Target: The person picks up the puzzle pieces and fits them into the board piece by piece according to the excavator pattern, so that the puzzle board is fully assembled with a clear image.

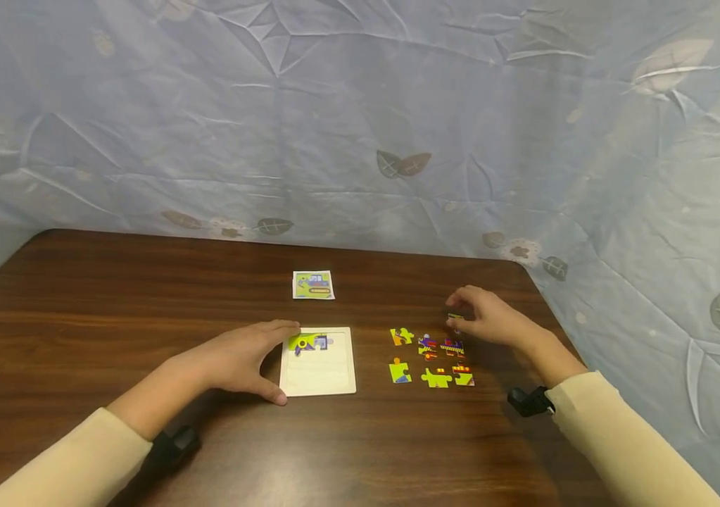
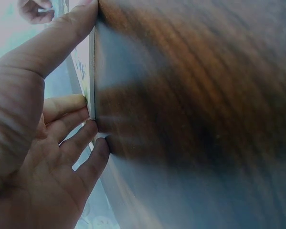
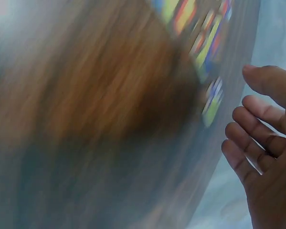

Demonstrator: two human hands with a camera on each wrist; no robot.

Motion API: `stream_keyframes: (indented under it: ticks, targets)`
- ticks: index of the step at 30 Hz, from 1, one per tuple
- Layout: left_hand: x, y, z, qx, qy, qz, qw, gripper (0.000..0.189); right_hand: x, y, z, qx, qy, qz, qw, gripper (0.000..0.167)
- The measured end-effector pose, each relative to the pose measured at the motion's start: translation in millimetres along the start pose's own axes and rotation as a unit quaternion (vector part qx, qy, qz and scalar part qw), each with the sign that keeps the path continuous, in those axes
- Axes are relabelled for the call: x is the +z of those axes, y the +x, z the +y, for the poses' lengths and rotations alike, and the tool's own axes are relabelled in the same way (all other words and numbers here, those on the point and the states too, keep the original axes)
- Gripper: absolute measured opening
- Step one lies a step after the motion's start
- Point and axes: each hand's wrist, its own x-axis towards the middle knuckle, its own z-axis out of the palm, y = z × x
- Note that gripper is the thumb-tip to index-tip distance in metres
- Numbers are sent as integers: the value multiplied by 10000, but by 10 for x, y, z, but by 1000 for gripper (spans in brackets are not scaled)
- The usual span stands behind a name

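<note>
My left hand point(image 1: 242, 360) holds the left side of a pale square puzzle tray point(image 1: 328, 377), thumb at the near corner and fingers at the far one. In the left wrist view, the fingertips point(image 2: 100, 143) touch the tray's thin edge. Green and purple puzzle pieces point(image 1: 309, 343) lie in its upper left corner. Over on the right, my right hand point(image 1: 493, 318) hovers above a loose puzzle piece point(image 1: 455, 317), partly covering it in the head view. The right wrist view shows its fingers loosely bent and apart from the piece point(image 3: 212, 102), with nothing held.
Several loose jigsaw pieces point(image 1: 437, 378) are spread right of the tray. Behind the tray lies a small picture card point(image 1: 313, 284) of an excavator. The dark wooden table point(image 1: 144, 282) meets a hanging patterned cloth point(image 1: 334, 127) at the back and right.
</note>
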Motion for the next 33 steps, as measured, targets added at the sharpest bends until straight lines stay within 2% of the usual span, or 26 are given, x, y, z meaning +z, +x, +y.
stream_keyframes:
  ticks: [4,9,23,33]
  targets:
    - [13,3,-4,35,-48,32,10000,111,-17,-111,186,294,-100,-102,9995,37]
    - [13,8,-1,63,-96,44,9999,111,14,-157,281,450,-20,-180,9988,40]
    - [1,12,1,177,-171,73,9997,111,68,-132,232,178,20,-20,9998,29]
    - [10,6,1,196,-240,74,9995,112,76,-82,189,132,-429,-242,9987,28]
